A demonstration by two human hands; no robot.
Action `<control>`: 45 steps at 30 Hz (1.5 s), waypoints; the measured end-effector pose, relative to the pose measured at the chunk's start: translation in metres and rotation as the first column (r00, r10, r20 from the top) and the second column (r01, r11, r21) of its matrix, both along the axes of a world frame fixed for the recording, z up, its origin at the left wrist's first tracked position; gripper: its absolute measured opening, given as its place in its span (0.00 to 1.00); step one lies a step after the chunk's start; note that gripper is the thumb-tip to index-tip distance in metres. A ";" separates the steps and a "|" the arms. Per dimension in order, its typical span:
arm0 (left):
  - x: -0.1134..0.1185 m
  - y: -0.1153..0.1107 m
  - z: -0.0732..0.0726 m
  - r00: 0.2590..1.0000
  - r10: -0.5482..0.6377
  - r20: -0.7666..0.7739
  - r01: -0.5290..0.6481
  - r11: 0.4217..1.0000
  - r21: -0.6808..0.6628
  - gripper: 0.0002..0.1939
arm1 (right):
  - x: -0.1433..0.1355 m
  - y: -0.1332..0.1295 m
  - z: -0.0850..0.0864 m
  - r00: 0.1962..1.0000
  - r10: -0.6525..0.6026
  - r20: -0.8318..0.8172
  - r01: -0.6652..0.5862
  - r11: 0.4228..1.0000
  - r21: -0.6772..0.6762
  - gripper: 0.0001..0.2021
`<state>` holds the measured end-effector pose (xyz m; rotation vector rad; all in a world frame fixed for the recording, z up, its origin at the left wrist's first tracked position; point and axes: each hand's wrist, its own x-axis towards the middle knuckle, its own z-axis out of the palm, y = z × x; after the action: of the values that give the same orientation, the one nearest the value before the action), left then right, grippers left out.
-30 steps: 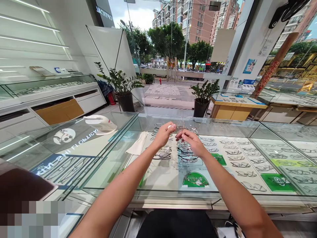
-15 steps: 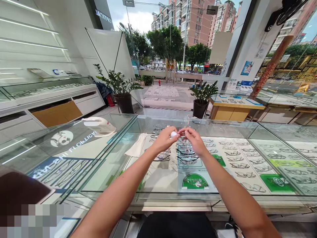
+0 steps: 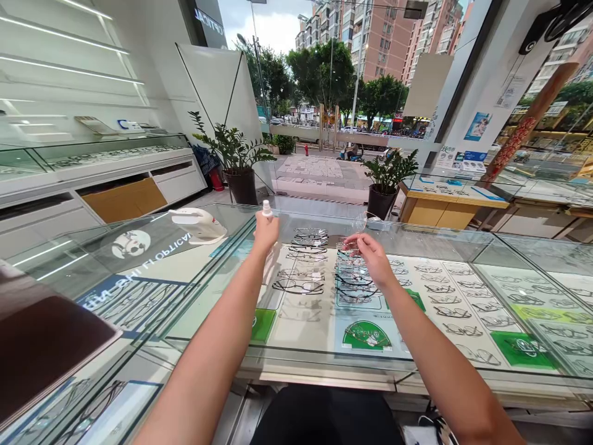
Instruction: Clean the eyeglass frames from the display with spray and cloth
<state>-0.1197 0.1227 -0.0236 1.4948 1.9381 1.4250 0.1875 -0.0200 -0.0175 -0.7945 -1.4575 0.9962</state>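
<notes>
A small white spray bottle (image 3: 266,209) stands upright in my left hand (image 3: 266,232), which is closed around it. That hand is over the left part of the glass display counter (image 3: 296,364), and a pale cloth (image 3: 270,262) lies partly hidden behind my wrist. With fingertips pinched together, my right hand (image 3: 372,254) holds a thin-rimmed pair of eyeglasses (image 3: 361,221) raised above the counter. Two columns of eyeglasses, one of them including a dark pair (image 3: 300,286), lie below and between my hands.
A white device (image 3: 198,224) sits on the counter at the left, near a dark brown flat object (image 3: 50,352). More eyeglass frames (image 3: 458,329) fill the case on the right. Two potted plants (image 3: 241,184) stand beyond the counter, before the glass doors.
My left hand has moved left, away from my right hand, carrying the spray bottle to near the cloth. My right hand still holds the eyeglasses. The view has shifted slightly.
</notes>
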 end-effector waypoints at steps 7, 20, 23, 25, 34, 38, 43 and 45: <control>-0.022 0.006 -0.026 0.995 -0.007 -0.099 -0.001 0.997 -0.074 0.09 | 0.000 0.001 -0.001 0.999 0.022 -0.043 -0.024 0.999 -0.046 0.17; -0.027 0.007 -0.033 0.993 0.029 -0.114 -0.041 0.994 -0.104 0.18 | -0.001 0.001 -0.002 0.997 0.042 -0.071 -0.045 0.998 -0.046 0.16; -0.024 0.005 -0.032 0.995 0.032 -0.095 -0.043 0.993 -0.114 0.24 | 0.000 0.001 -0.001 0.997 0.037 -0.066 -0.040 0.998 -0.050 0.17; -0.020 0.001 -0.026 0.993 0.076 -0.092 -0.084 0.992 -0.093 0.31 | 0.000 0.001 -0.001 0.997 0.037 -0.062 -0.040 0.998 -0.049 0.17; -0.005 -0.039 0.031 0.913 0.276 -0.300 -0.227 0.955 0.188 0.08 | 0.001 0.002 -0.002 0.997 0.045 -0.058 -0.046 0.999 -0.026 0.16; -0.008 -0.039 0.034 0.890 -0.033 -0.455 -0.132 0.936 -0.327 0.10 | 0.001 0.001 -0.001 0.997 0.033 -0.063 -0.035 0.999 -0.036 0.16; -0.011 -0.027 0.021 0.845 -0.245 -0.476 -0.133 0.765 -0.630 0.27 | 0.001 0.000 -0.001 0.998 0.033 -0.050 -0.035 0.999 -0.040 0.16; -0.011 -0.022 0.016 0.845 -0.265 -0.464 -0.130 0.741 -0.659 0.26 | 0.001 0.000 -0.001 0.998 0.029 -0.050 -0.031 0.999 -0.039 0.16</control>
<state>-0.1309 0.1004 -0.0081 1.6384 2.2994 0.1479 0.1881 -0.0204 -0.0180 -0.7737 -1.4148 1.0631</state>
